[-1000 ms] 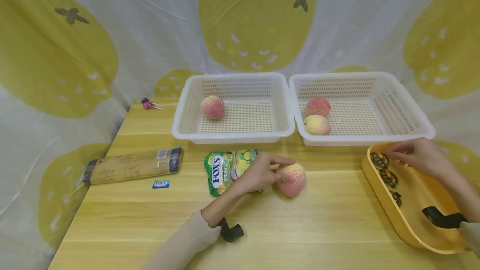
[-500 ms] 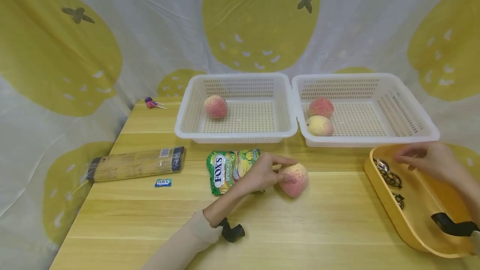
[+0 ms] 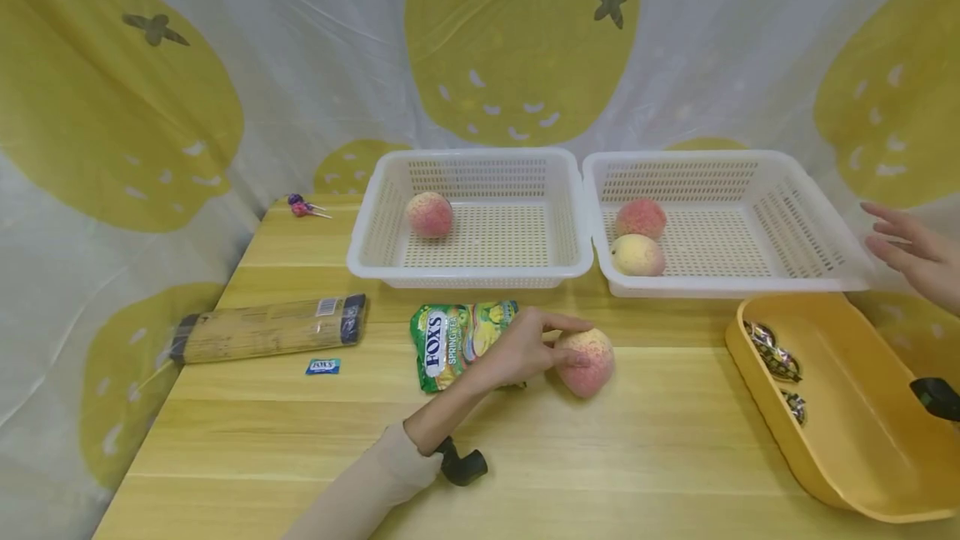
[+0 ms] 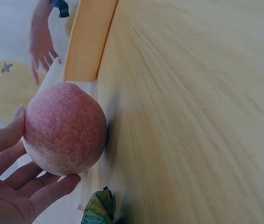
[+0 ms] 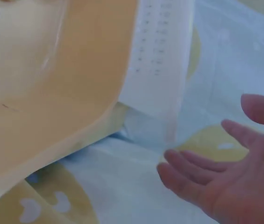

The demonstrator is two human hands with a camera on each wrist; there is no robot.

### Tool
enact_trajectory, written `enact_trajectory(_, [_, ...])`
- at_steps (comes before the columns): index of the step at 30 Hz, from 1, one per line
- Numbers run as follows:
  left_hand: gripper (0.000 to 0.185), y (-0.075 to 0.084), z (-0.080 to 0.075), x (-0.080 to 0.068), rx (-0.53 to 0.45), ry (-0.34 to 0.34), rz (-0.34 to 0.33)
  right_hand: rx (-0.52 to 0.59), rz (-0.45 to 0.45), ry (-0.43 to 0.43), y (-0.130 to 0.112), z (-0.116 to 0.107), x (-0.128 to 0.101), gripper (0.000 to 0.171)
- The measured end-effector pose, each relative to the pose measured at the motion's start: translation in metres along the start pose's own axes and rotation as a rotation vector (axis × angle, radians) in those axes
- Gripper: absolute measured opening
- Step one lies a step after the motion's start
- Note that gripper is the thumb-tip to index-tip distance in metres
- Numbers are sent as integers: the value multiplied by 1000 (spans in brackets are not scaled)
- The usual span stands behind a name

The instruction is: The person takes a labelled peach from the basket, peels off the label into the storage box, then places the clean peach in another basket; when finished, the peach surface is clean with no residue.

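Observation:
My left hand point(image 3: 517, 348) grips a pink and yellow peach point(image 3: 588, 365) low over the wooden table; thumb and fingertips press its sides in the left wrist view. Behind that hand lies a green FOX'S candy bag point(image 3: 435, 348), partly covered by it. Fingers spread and holding nothing, my right hand point(image 3: 918, 252) hovers past the right end of the right white basket point(image 3: 720, 283). In the right wrist view, that hand point(image 5: 225, 172) is beside the corner of the yellow bin point(image 3: 870, 373). Several dark wrapped round pieces point(image 3: 776, 352) lie along the bin's left wall.
Two peaches, one red point(image 3: 641, 219) and one pale point(image 3: 637, 255), sit in the right basket. The left white basket point(image 3: 472, 272) holds another peach point(image 3: 430, 215). At left are a wrapped bamboo bundle point(image 3: 270, 329), a small blue FOX'S candy point(image 3: 322, 366) and lollipops point(image 3: 303, 207).
My right hand has come up out of the yellow bin and away to the right, its fingers now spread. The wrapped pieces in the bin shifted slightly. My left hand stays on the peach.

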State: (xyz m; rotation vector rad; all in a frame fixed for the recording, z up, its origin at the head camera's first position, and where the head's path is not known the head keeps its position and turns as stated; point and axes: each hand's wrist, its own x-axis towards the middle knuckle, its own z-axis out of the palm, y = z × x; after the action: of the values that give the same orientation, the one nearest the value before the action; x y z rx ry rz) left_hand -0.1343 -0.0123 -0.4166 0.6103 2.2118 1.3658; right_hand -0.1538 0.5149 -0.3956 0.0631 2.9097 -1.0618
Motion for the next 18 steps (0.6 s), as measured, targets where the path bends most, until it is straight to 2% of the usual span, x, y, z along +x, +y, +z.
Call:
enact_trajectory(2, [42,0,0,0,-3,-3,0,43,45,-134,1,-2,6,63])
enact_trajectory(4, [42,1,0,0,-12,-7,5,37,62,-207,7,0,9,63])
enact_trajectory(5, [41,1,0,0,-18,-8,8,34,76,-227,10,2,9,61])
enact_trajectory(7, [42,1,1,0,-39,-10,11,70,66,-257,2,3,4,59])
enact_trajectory(9, [42,1,3,1,-60,-10,16,133,44,-251,6,6,3,55])
enact_trajectory(10, [42,1,4,1,-69,-11,16,217,31,-249,10,6,3,54])
enact_trajectory(14, [47,1,10,2,-70,-32,34,683,-52,-282,28,9,5,53])
enact_trajectory(16, [50,3,12,2,-31,-47,44,904,-96,-330,37,9,5,55])
enact_trajectory(18, [53,5,13,1,27,-54,55,1079,-149,-394,42,10,5,58])
